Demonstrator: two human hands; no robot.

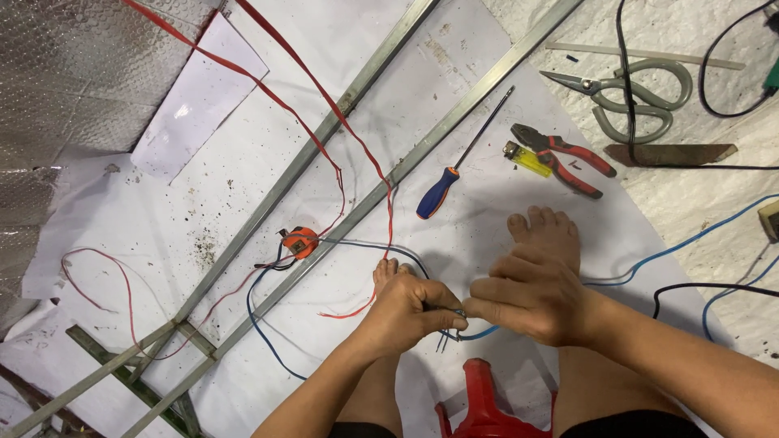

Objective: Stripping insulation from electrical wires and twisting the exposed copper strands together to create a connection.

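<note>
Head view: the bared ends of the blue wire are pinched between the closed left hand and right hand above the white floor sheet, and should probably be twisted tightly, evenly, without slack.

Both hands meet over the white sheet: left hand and right hand pinch a blue wire together. Screwdriver, pliers, lighter lie nearby.
</note>
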